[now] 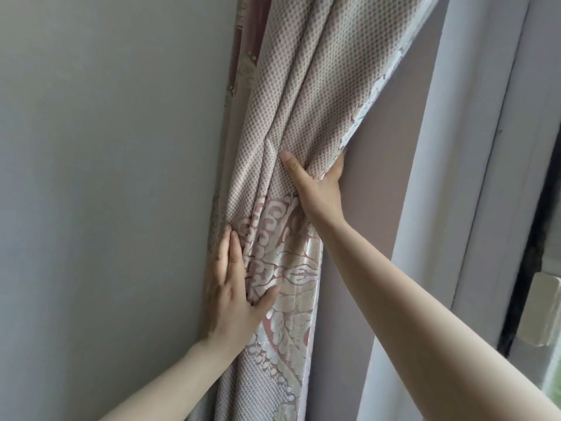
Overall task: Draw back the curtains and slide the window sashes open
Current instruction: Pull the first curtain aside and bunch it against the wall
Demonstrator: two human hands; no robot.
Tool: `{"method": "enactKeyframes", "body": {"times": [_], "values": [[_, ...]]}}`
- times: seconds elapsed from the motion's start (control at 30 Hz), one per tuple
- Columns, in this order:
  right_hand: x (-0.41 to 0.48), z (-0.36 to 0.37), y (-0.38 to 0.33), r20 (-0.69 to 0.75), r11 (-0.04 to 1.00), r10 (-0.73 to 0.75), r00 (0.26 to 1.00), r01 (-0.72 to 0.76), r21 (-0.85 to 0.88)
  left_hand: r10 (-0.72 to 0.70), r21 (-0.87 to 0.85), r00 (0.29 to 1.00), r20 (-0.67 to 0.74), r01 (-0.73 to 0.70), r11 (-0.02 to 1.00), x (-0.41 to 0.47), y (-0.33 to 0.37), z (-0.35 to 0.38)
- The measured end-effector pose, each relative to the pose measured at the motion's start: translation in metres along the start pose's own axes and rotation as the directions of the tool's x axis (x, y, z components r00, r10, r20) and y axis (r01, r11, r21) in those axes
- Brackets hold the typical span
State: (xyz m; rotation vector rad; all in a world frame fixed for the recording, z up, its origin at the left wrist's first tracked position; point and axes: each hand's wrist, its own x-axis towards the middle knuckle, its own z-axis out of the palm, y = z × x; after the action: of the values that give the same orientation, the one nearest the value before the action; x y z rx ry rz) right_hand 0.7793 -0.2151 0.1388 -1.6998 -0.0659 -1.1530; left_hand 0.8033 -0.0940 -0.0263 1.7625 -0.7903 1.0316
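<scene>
A pink and cream patterned curtain (306,95) hangs bunched in folds against the left wall. My right hand (318,189) grips its free edge, thumb on the front and fingers hidden behind the fabric, with the plain mauve lining showing to the right. My left hand (235,284) presses flat on the lower folds beside the wall, fingers together and thumb spread over the floral part. The white window frame (498,208) stands at the right, with a white sash handle (543,314) near the right edge.
A plain grey wall (106,177) fills the left half. A dark seam of the window runs down the far right, with a sliver of green outdoors at the bottom right corner.
</scene>
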Motion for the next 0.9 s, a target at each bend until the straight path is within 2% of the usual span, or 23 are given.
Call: {"method": "enactKeyframes", "body": {"times": [0.33, 0.5, 0.67, 0.9], "values": [[0.044, 0.052, 0.040, -0.029, 0.995, 0.072, 0.997, -0.074, -0.073, 0.073, -0.078, 0.995, 0.064, -0.068, 0.995, 0.047, -0.075, 0.023], [0.061, 0.073, 0.056, -0.053, 0.992, 0.063, 0.997, -0.068, -0.104, 0.074, -0.070, 0.994, 0.084, -0.068, 0.995, 0.063, -0.108, 0.032], [0.069, 0.089, 0.068, -0.106, 0.969, 0.136, 0.985, -0.154, -0.193, 0.052, -0.053, 0.990, 0.130, -0.046, 0.998, 0.070, -0.134, 0.041], [0.084, 0.086, 0.088, -0.087, 0.976, 0.039, 0.995, -0.057, -0.211, 0.054, -0.070, 0.983, 0.178, -0.042, 0.997, 0.076, -0.148, 0.051]]}}
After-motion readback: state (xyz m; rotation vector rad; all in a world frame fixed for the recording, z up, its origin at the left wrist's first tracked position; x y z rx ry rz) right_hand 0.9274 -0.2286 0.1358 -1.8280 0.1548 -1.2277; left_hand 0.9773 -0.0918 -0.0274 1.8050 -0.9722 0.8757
